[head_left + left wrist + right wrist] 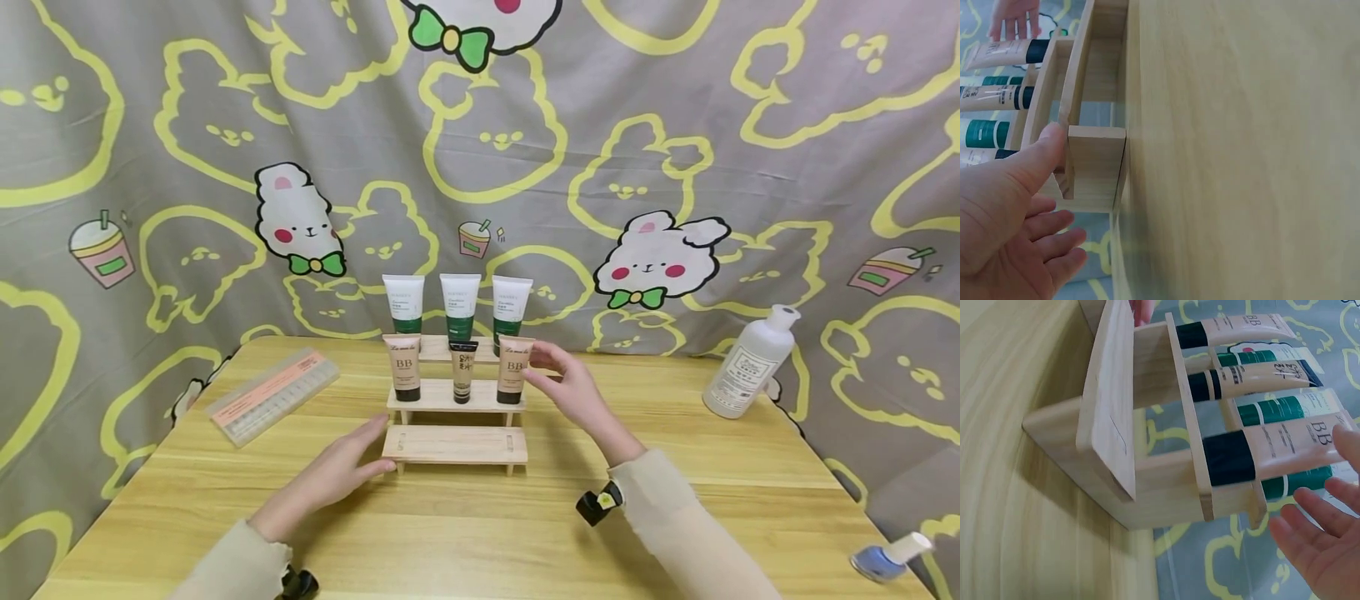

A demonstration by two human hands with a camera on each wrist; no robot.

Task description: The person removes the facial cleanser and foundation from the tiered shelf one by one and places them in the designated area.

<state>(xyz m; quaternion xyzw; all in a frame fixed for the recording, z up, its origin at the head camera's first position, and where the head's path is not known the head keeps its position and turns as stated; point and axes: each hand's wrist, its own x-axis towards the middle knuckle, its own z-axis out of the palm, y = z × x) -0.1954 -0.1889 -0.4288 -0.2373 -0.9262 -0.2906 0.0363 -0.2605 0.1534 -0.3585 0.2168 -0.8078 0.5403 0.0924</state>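
Observation:
A three-tier wooden display stand stands mid-table, its lowest step bare. On the middle step, a beige BB cream tube stands left, a slim gold tube with a black top centre, and another BB cream tube right. Three white-and-green tubes line the top step. My left hand is at the stand's lower left, thumb at the step's edge and fingers loosely extended. Beside the right BB cream tube is my right hand, fingers spread and thumb by its edge; contact is unclear.
A clear flat case with an orange label lies at the table's left. Toward the right edge stands a white bottle, and a blue nail polish bottle is at the near right corner. A patterned grey curtain hangs behind the table.

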